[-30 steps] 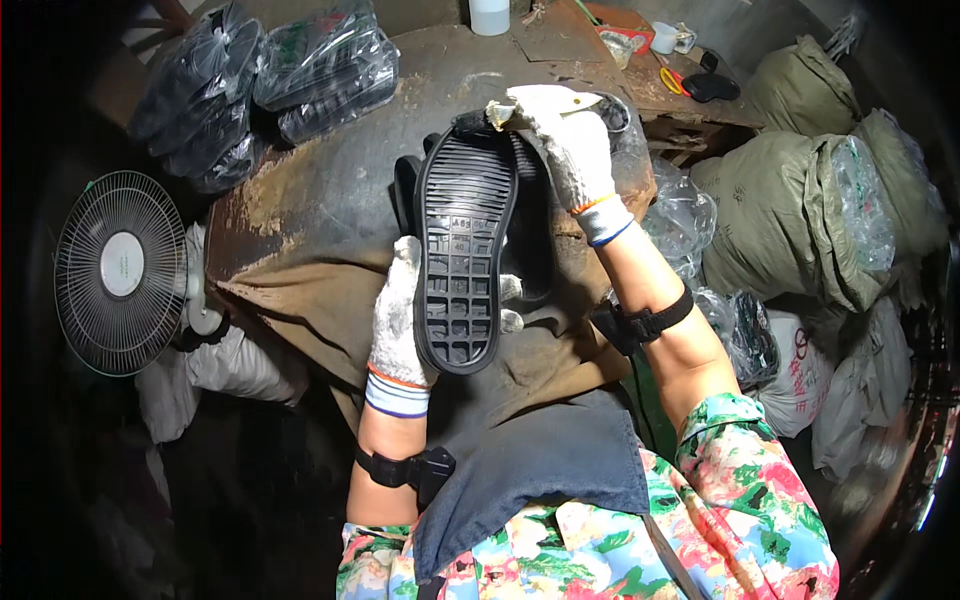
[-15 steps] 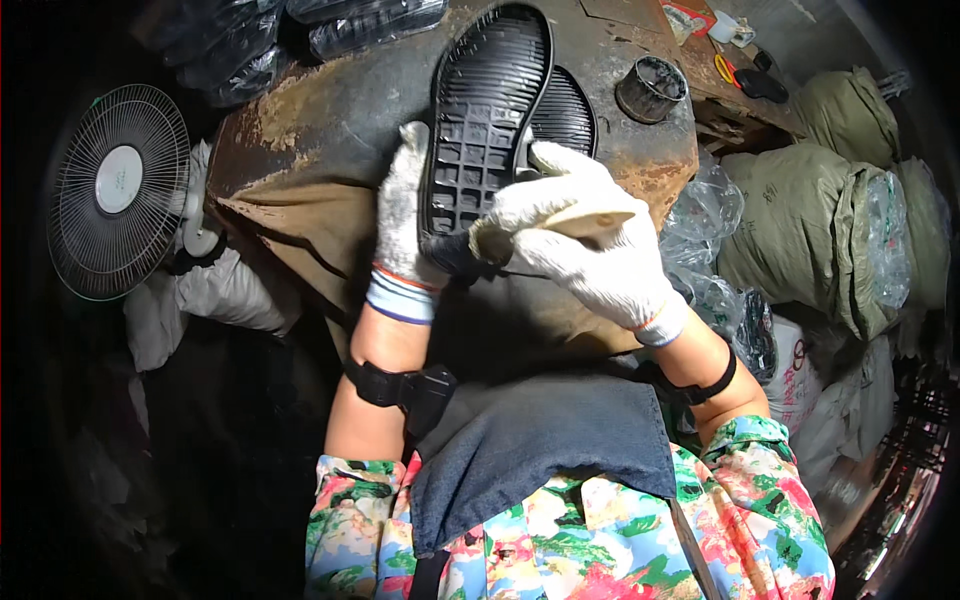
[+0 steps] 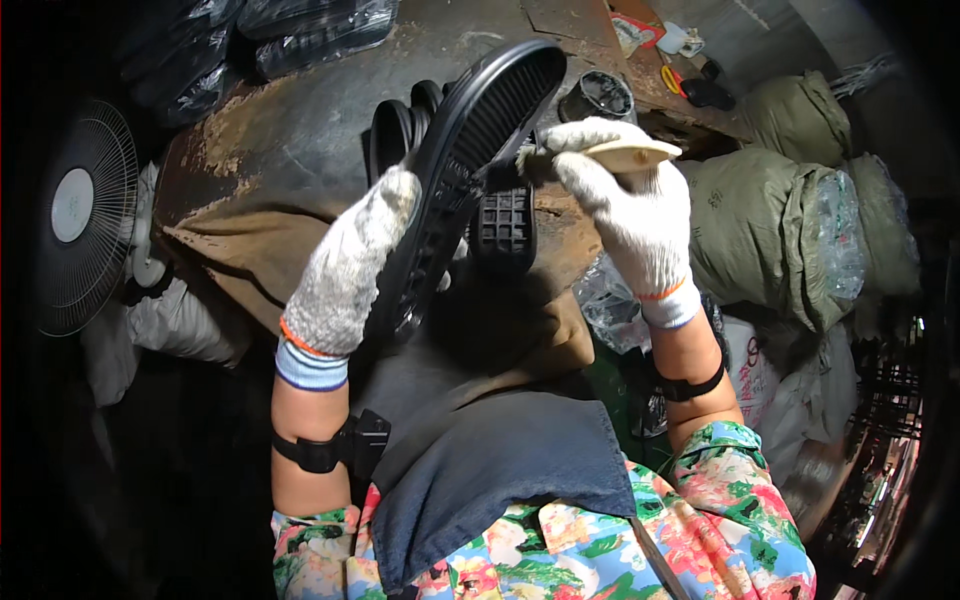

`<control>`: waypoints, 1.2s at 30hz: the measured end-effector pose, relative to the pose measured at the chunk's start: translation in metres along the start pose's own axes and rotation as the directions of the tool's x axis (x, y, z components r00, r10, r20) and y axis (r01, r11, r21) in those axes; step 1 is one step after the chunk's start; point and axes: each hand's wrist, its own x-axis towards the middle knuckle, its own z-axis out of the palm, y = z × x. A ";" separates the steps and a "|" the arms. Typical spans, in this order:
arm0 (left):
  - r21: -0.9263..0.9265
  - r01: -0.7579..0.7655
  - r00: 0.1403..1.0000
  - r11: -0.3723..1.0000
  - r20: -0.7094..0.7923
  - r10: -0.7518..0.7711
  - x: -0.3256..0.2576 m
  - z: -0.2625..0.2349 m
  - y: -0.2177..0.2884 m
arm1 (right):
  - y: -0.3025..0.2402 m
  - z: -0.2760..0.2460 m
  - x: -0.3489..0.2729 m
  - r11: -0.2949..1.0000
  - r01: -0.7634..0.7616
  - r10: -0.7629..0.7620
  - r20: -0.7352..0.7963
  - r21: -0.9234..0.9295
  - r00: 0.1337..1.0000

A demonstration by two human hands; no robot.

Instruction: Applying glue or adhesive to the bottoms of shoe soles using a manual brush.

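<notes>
My left hand (image 3: 345, 265), in a white knitted glove, grips a long black shoe sole (image 3: 470, 130) by its side. The sole is tilted on edge, its ribbed and gridded hollow face turned to the right. In my gloved right hand (image 3: 640, 220) is a brush (image 3: 632, 153) with a pale flat handle. Its bristle end is at the sole's right edge; whether it touches cannot be told. Behind the held sole, another black sole (image 3: 505, 225) lies gridded face up on the table, and several more soles (image 3: 390, 140) stand partly hidden to the left.
A dark-stained can (image 3: 604, 95) stands on the worn table (image 3: 320, 140) beyond my right hand. Orange-handled scissors (image 3: 673, 80) lie farther right. Wrapped black bundles (image 3: 320, 35) are at the far left. A fan (image 3: 75, 205) stands left, and stuffed green sacks (image 3: 750, 225) right.
My left hand has tipped the sole from facing up onto its edge, leaning right at the top. My right hand with the brush has moved from the heel toward the upper right side.
</notes>
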 end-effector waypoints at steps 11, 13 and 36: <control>-0.640 0.189 0.982 0.745 0.119 -0.146 0.000 -0.010 -0.045 | 0.027 -0.009 0.047 0.412 0.569 -0.593 0.265 -0.711 0.761; -0.746 0.178 0.984 0.642 0.126 -0.126 -0.004 -0.004 -0.048 | 0.024 -0.011 0.055 0.405 0.566 -0.597 0.261 -0.718 0.758; -0.918 0.107 0.984 0.383 0.153 0.092 0.003 0.017 -0.056 | 0.056 0.052 0.070 0.740 0.538 -0.514 0.177 -0.403 0.839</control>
